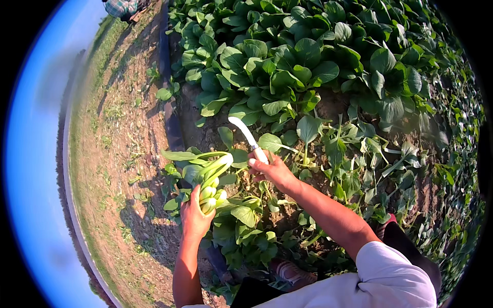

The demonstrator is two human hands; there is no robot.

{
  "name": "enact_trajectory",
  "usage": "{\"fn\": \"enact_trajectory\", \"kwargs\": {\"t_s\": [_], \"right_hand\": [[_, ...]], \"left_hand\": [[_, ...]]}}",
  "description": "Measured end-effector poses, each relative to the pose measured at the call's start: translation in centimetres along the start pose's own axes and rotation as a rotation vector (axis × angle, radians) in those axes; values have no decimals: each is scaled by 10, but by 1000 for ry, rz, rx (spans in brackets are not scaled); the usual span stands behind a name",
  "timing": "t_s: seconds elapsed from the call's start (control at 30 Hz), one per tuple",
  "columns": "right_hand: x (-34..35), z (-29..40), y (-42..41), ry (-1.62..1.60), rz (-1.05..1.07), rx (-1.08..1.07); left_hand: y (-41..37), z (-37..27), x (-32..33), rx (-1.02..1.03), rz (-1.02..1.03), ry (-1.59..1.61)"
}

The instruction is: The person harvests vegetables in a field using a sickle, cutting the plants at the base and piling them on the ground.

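My right hand [271, 171] grips the pale handle [260, 155] of a small knife. Its curved blade [242, 129] points up and away, over bare soil at the edge of the standing leafy greens. In my left hand [196, 217] is a bunch of pak choi [210, 198], with several pale green stem bases turned towards my right hand. Another pak choi [215, 167] lies across the top of the bunch, its cut white base close to my right fingers. Cut leafy heads [242, 227] lie just right of my left hand, partly overlapped by the bunch.
Dense standing pak choi [285, 65] fills the ground ahead. Loose leaves [346, 158] litter the soil to the right. A dark plastic strip [171, 127] runs along the bed's left edge, beside a dirt path [134, 154]. My shoe [290, 271] is among leaves. Another person [120, 7] crouches far ahead.
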State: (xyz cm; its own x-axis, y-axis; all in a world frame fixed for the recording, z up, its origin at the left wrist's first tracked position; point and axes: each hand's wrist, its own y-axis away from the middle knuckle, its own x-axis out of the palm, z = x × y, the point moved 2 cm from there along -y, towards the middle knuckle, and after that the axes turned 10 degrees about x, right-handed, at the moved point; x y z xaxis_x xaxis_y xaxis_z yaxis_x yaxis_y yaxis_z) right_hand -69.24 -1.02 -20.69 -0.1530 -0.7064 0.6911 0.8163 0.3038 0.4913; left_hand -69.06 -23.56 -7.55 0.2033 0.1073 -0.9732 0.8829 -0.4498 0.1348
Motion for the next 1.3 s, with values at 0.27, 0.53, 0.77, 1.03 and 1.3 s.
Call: {"fn": "enact_trajectory", "kwargs": {"t_s": [0.27, 0.53, 0.77, 1.03, 1.3], "right_hand": [[2, 60, 50, 498, -253, -277], [1, 44, 81, 230, 108, -221], [-65, -28, 76, 1198, -51, -49], [-67, -79, 75, 1722, 86, 37], [-55, -71, 67, 1675, 174, 217]], "left_hand": [[-8, -95, -48, -16, 151, 303], [-59, -137, -61, 236, 334, 276], [-32, -77, 21, -226, 697, 474], [71, -4, 93, -346, 663, 663], [107, -7, 101, -370, 479, 514]]}}
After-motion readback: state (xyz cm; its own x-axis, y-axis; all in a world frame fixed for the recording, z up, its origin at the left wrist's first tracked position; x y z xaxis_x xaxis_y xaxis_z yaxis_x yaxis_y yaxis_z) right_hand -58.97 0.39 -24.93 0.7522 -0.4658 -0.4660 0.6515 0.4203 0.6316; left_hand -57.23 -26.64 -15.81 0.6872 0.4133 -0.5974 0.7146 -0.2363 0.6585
